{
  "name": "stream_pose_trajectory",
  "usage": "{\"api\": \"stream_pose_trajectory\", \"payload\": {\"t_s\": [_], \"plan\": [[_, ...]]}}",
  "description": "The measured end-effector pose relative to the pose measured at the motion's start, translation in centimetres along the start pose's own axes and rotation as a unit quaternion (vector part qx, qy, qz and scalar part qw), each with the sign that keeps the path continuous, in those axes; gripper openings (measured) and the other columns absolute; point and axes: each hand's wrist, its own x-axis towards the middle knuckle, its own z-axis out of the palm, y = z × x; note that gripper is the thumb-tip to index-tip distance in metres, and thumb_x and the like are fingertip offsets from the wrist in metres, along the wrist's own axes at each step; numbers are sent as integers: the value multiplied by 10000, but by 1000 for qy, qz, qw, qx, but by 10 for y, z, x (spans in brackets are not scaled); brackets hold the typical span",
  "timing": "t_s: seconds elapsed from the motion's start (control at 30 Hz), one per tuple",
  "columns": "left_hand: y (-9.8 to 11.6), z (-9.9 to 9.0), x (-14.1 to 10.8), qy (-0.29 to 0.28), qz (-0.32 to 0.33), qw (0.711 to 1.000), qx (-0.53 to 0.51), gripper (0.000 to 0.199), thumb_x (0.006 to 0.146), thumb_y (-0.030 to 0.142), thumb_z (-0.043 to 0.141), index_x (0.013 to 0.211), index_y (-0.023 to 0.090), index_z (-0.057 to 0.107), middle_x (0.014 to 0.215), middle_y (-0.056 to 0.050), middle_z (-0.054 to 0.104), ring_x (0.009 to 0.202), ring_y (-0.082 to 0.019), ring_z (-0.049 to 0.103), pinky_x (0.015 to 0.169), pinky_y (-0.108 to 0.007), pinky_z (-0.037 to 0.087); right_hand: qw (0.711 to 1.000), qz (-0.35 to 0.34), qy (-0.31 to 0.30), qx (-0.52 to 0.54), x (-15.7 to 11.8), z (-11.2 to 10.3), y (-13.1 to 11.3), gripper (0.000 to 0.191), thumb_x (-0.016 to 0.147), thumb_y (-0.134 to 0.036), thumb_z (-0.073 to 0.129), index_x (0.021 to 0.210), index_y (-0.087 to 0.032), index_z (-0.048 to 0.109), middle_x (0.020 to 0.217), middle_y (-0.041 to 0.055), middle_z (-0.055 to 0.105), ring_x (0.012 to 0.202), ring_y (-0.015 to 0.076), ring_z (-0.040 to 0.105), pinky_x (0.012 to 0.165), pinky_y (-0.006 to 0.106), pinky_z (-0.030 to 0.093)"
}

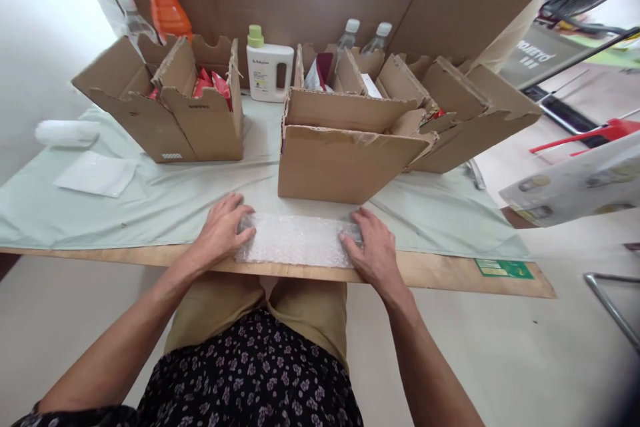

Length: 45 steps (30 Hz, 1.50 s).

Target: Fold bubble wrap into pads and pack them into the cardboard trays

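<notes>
Plastic bubble wrap [297,240] lies flat near the front edge of the counter [430,271] in my head view, partly over the pale green cloth [260,180]. I see the left hand [223,230] touching one end and the right hand [373,240] touching the other, fingers loosely curved; whether either actually pinches the sheet, I can't tell from here. Just beyond it stands an open cardboard box [335,167], with a white jug [267,70] farther back. To my left lies a white roll [67,133].
</notes>
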Motion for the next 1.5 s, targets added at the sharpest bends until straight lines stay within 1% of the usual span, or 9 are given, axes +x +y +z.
{"api": "stream_pose_trajectory", "payload": {"t_s": [0.17,0.33,0.43,0.67,0.83,0.97,1.13,1.3,1.5], "plan": [[13,-1,-7,27,7,998,-62,63,848,277,603,841,215,617,1433,-159,643,1419,-363,527,1139,-567,462,992,21,14,126,0,4,4,189,878,-415,613,838,-230,628,1264,132,734,1230,335,650,1079,549,442],[32,-11,-16,1,-115,981,-157,561,872,472,618,1349,179,582,883,-36,709,762,-207,659,764,-369,561,971,105,23,215,-14,-7,5,363,893,-479,660,1155,-228,651,1159,117,764,1067,287,703,999,501,517],[35,-14,-24,-19,-133,972,-191,780,849,500,639,1538,187,446,937,-30,694,711,-172,611,717,-334,538,974,89,6,208,-22,-12,8,581,899,-482,678,1415,-240,567,1180,110,760,1127,298,693,1071,542,485],[28,-11,-35,-59,-3,983,-175,223,894,369,552,809,226,700,925,-57,698,938,-234,620,862,-377,508,987,-15,-63,144,-41,-36,23,463,969,-444,637,1417,-325,614,1424,91,671,1366,329,596,1136,564,471],[32,0,-37,-41,30,992,-114,247,920,328,529,827,234,738,790,-46,651,852,-248,590,793,-384,492,987,-93,-95,93,-44,-38,24,199,977,-317,601,1070,-316,776,1185,66,764,1343,355,612,1044,570,533],[38,-1,-43,7,45,991,-124,227,925,274,530,840,228,736,757,-30,660,797,-222,617,731,-338,498,986,-118,-82,79,-40,-39,8,235,979,-238,569,890,-291,781,865,51,750,1026,297,726,937,506,587],[58,-40,-41,119,85,975,-168,178,942,241,575,854,231,730,758,-1,674,718,-161,636,672,-269,505,971,-162,-8,177,-25,-73,-23,204,973,-164,598,1010,-280,761,917,13,771,842,180,740,767,296,615],[92,-105,1,249,103,944,-190,97,907,240,653,890,231,747,884,6,725,823,-150,651,769,-264,512,965,-166,115,166,23,-135,-52,156,931,-235,728,1054,-310,785,1011,4,786,935,184,735,897,317,585],[120,-145,96,177,65,953,-236,149,831,273,644,847,178,758,714,11,639,609,-117,492,563,-254,374,979,-83,122,143,122,-184,-64,254,816,-416,779,974,-220,812,781,12,700,660,131,542,607,291,401]]}}
